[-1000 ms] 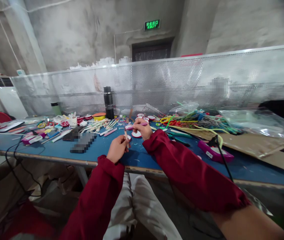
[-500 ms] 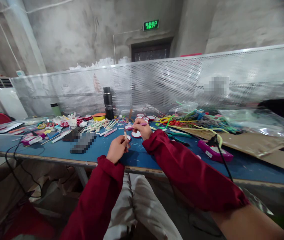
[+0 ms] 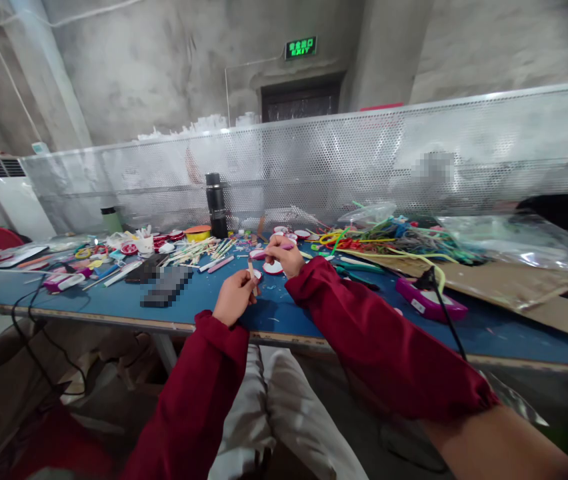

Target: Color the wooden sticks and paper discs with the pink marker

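My left hand (image 3: 235, 295) is closed on a thin, pale flat stick (image 3: 251, 269) that stands up from the fingers. My right hand (image 3: 287, 256), a little farther away and to the right, pinches a pink pen-like tool (image 3: 258, 255). The tool's left end is close to the top of the stick; whether they touch I cannot tell. Round white pieces with red rims lie by the hands, one white disc (image 3: 273, 267) just below the right hand. Behind the left hand's fingers, part of another white disc shows.
Left of my hands lie a dark phone (image 3: 157, 293), pens (image 3: 221, 265) and a pile of pale sticks (image 3: 191, 253). A black bottle (image 3: 217, 207) stands behind them. At right are pliers (image 3: 359, 280), a purple device (image 3: 431, 303) with a cable, tangled coloured strands (image 3: 404, 240) and cardboard (image 3: 519, 287).
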Motion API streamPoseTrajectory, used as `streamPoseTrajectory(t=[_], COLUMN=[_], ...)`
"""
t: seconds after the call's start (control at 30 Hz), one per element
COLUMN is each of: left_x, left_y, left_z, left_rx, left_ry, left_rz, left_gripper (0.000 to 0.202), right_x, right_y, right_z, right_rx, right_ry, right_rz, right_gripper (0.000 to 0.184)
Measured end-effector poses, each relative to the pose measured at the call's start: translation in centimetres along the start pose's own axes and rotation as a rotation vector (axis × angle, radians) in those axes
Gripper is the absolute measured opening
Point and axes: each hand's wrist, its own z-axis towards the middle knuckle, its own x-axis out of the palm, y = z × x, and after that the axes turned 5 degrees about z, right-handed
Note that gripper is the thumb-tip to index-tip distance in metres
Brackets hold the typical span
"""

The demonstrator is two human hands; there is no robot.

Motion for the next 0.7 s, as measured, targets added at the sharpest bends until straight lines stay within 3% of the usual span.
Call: streamPoseTrajectory(t=[0.7], left_x=[-0.04], left_y=[0.08], left_z=[0.00], left_rx=[0.002], left_ry=[-0.001], left_rz=[0.019], left_gripper=[0.021], right_x=[-0.14], right_y=[-0.03], right_z=[0.17], right_rx=[0.043], right_ry=[-0.015], right_rz=[-0.010], right_gripper=[0.015])
